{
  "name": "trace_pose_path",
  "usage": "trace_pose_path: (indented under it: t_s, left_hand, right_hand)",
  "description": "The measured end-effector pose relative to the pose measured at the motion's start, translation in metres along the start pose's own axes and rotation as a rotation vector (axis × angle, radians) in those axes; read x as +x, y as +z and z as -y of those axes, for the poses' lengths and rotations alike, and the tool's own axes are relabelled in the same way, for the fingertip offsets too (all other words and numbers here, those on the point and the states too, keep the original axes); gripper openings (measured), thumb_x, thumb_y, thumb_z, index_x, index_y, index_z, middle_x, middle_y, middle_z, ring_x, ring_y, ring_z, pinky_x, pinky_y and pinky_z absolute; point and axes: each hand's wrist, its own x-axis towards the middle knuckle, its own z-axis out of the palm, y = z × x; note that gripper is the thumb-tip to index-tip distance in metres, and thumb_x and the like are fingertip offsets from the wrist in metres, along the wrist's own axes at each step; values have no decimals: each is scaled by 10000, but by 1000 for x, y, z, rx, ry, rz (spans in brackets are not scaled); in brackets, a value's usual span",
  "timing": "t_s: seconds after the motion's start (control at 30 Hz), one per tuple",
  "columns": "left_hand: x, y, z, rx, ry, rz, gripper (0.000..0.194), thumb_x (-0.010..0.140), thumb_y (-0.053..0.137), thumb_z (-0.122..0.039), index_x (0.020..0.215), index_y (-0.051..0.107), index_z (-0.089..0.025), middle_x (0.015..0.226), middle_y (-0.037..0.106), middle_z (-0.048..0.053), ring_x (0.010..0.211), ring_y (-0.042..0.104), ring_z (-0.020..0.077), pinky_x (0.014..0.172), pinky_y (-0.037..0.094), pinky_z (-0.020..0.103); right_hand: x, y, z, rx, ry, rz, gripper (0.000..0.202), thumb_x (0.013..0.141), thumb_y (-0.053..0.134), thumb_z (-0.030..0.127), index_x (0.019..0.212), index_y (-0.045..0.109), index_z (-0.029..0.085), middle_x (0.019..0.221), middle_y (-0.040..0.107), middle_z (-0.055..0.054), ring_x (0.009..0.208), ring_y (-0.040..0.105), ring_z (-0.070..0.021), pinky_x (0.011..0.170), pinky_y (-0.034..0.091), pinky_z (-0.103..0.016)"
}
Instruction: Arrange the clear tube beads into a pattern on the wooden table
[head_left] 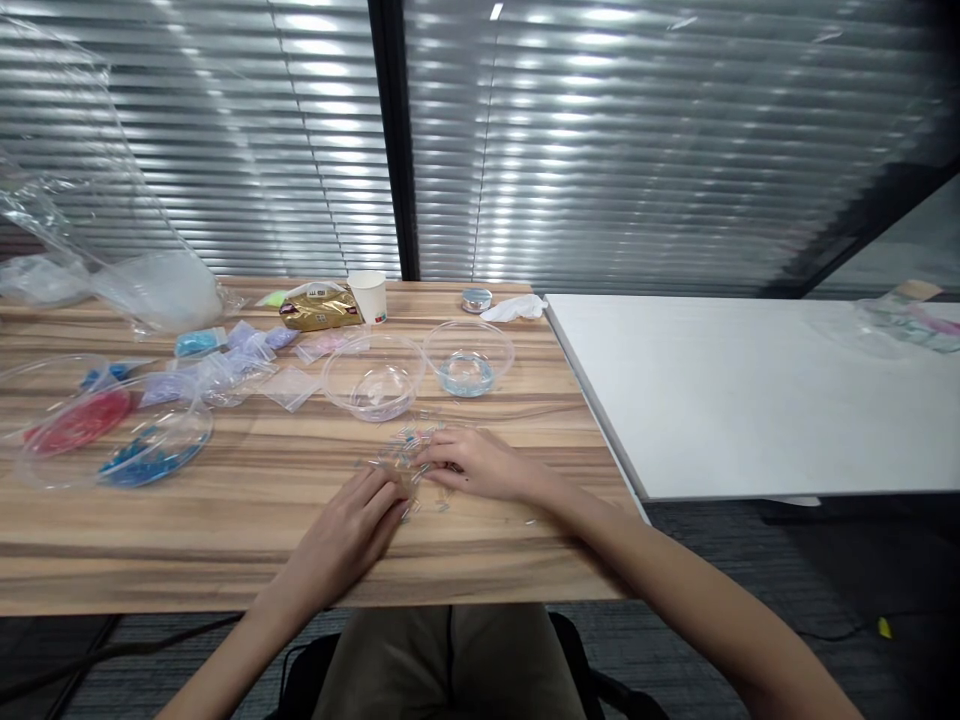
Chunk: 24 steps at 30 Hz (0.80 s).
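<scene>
Trousered legs (450, 665) show below the wooden table (247, 520), where the curled left hand (369, 510) and right hand (472, 462), whether gripping cannot be told, meet scattered tiny tubes (406, 440) near clear bowls (381, 408) and a gold packet (322, 312), its print unreadably small.

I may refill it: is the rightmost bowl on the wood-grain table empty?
Not empty: the rightmost bowl has pale blue contents showing at its bottom.

Small rod-shaped beads (406, 441) were spread in a loose patch on the wood-grained tabletop (225, 530), mostly lying flat and pointed in mixed directions. Pale, teal and pinkish ones were mingled together. They were clustered most thickly toward the patch's middle, while a few strays were scattered nearer the tabletop's front edge.
</scene>
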Motion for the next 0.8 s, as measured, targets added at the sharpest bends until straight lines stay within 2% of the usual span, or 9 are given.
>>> trace_pose_path:
  t_s: [0.53, 0.8]
  left_hand:
    - [-1, 0, 1, -4, -22, 49, 168, 971, 372, -187, 936, 536, -194, 922, 559, 60, 900, 523, 211, 830, 447, 364]
    - [1, -1, 0, 4, -17, 26, 171, 965, 373, -178, 927, 539, -192, 911, 559, 61, 898, 525, 214, 846, 439, 368]
  right_hand:
    - [1, -5, 3, 10, -9, 6, 204, 937, 501, 195, 1091, 634, 182, 1096, 638, -63, 1000, 590, -169, 861, 452, -286]
    - [0, -5, 1, 10, -21, 10, 202, 942, 494, 197, 1085, 635, 171, 1094, 640, -61, 1002, 588, -170, 865, 447, -280]
